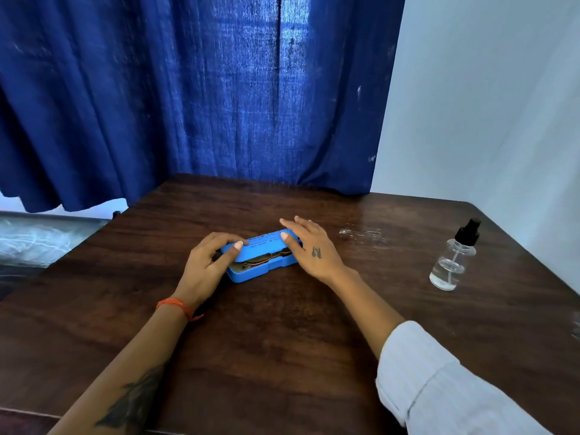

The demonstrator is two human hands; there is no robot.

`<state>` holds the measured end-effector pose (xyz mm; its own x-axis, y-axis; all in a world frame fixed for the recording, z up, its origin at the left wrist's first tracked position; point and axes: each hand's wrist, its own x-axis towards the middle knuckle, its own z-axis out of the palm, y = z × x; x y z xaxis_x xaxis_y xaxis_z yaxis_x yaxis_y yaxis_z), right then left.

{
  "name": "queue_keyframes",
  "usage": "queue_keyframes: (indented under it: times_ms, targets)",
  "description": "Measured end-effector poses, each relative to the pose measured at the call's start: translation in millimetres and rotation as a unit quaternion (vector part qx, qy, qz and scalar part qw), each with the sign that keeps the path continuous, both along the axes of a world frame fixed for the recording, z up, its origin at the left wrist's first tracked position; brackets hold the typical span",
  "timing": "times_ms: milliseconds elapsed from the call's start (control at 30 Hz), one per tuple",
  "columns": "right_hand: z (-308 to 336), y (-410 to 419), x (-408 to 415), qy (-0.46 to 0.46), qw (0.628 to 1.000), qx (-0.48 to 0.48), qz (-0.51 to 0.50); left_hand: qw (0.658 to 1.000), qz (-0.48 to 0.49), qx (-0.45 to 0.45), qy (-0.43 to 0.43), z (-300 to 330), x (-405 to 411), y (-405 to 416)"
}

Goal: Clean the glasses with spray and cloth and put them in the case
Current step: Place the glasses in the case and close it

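Lid ajar on case point(262, 259), glasses point(266, 259) inside. L hand point(205, 265) grips end, R hand point(309, 246) flat; press evenly, mind temples.

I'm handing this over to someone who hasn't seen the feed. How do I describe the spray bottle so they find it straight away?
On the dark wooden table, look to the far right, near the pale wall. The spray bottle stands there upright, alone, well apart from the blue case between the hands. It is small, of clear glass, with a black pump top.
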<state>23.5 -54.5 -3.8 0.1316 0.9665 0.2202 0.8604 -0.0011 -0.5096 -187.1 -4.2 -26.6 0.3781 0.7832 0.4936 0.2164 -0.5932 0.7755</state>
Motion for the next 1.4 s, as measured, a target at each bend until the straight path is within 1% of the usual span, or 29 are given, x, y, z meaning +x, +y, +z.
queue_keyframes:
  times_ms: [67,167,433,667,767,900,1000,1133,1200,1267,1400]
  targets:
    - [-10,-3,-1,0.022,1.0,0.013,-0.004,1.0,0.0,0.009,0.023,-1,1,1]
    - [-22,-8,-2,0.03,0.998,0.05,-0.009,0.997,-0.003,0.037,0.062,-2,2,2]
    - [-28,-9,-2,0.029,0.996,0.08,-0.014,0.993,-0.023,0.042,0.106,-4,1,5]
    - [-26,-13,-5,0.022,0.997,0.073,-0.013,0.989,-0.034,0.065,0.128,-3,0,4]
    - [-24,-16,-6,0.029,0.998,0.046,-0.027,0.989,-0.03,0.061,0.135,-2,0,1]
    - [-20,-20,-11,0.046,0.998,0.015,-0.044,0.991,-0.018,0.039,0.127,0,3,-6]
    - [-16,-22,-13,0.057,0.997,0.007,-0.046,0.992,0.013,0.023,0.12,0,8,-14]
    - [-11,-26,-13,0.093,0.995,-0.003,-0.042,0.991,0.089,-0.079,0.063,-4,19,-21]
    - [-11,-29,-10,0.117,0.992,0.01,-0.052,0.987,0.11,-0.113,0.029,-5,30,-26]
    - [-11,-34,1,0.127,0.988,0.026,-0.078,0.987,0.104,-0.126,0.004,-6,44,-29]
    - [-8,-50,33,0.125,0.981,0.027,-0.144,0.988,0.055,-0.147,0.002,-4,79,-32]
